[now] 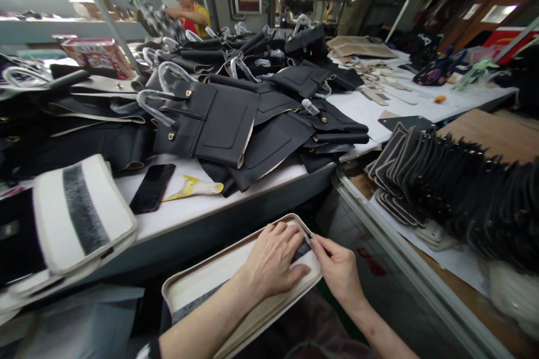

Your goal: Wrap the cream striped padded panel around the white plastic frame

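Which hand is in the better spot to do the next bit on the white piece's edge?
Probably the right hand: it is pinching at the edge, near a corner of the white piece. The left hand lies flat on top, seemingly better for steadying.

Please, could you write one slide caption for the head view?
Left hand lies on a cream panel, right hand pinches at its corner, before a table heaped with black bags.

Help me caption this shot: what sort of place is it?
Probably a bag-making workshop: black bags lie heaped on a white table, dark flat pieces are packed together at right, and the person's left hand rests on a cream piece.
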`<state>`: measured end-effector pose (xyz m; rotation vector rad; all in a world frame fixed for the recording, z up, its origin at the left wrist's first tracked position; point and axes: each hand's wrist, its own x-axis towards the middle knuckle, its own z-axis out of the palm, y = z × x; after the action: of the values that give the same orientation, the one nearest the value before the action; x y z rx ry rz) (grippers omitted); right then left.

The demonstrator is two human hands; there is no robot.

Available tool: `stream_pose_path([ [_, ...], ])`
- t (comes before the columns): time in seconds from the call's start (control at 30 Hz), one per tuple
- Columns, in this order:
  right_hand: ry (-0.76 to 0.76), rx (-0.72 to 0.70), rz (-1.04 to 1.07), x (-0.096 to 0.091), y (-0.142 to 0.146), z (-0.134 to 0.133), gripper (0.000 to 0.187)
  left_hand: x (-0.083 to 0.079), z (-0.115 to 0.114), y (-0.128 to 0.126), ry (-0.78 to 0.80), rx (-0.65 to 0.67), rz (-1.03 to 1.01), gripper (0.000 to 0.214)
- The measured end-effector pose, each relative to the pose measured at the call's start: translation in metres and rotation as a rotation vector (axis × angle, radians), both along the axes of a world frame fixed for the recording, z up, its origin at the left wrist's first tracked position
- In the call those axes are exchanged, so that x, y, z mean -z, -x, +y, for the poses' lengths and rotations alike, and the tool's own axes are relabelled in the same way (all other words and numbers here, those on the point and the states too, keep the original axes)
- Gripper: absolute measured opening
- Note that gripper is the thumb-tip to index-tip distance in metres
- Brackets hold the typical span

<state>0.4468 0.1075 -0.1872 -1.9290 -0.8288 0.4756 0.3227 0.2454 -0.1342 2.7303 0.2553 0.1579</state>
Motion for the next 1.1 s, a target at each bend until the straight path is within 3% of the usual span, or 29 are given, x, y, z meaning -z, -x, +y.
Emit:
stream_pose_path([
  [0.17, 0.002, -0.026, -0.199, -0.003, 0.002, 0.005, 0.03, 0.0, 0.007, -0.002, -0.031, 0.061, 0.0, 0.03],
  [0.43, 0.027, -0.099, -0.393, -0.004, 0.011, 0.008, 0.03, 0.0, 0.015, -0.002, -0.046, 0.101, 0.022, 0.03],
  [0.6, 0.06, -0.062, -0.518, -0.002, 0.019, 0.01, 0.029, 0.004, 0.018, 0.0, -0.024, 0.109, 0.007, 0.055],
  [0.67, 0.101, -0.07, -0.582, -0.002, 0.023, 0.011, 0.03, 0.007, 0.018, 0.001, -0.026, 0.127, -0.016, 0.063],
  [0.93, 0.298, -0.107, -0.734, -0.013, 0.042, 0.012, 0.032, 0.017, 0.023, 0.017, -0.014, 0.154, -0.091, 0.055],
  [1.1, 0.439, -0.158, -0.889, -0.018, 0.051, 0.011, 0.034, 0.022, 0.023, 0.017, -0.085, 0.18, -0.095, 0.051],
])
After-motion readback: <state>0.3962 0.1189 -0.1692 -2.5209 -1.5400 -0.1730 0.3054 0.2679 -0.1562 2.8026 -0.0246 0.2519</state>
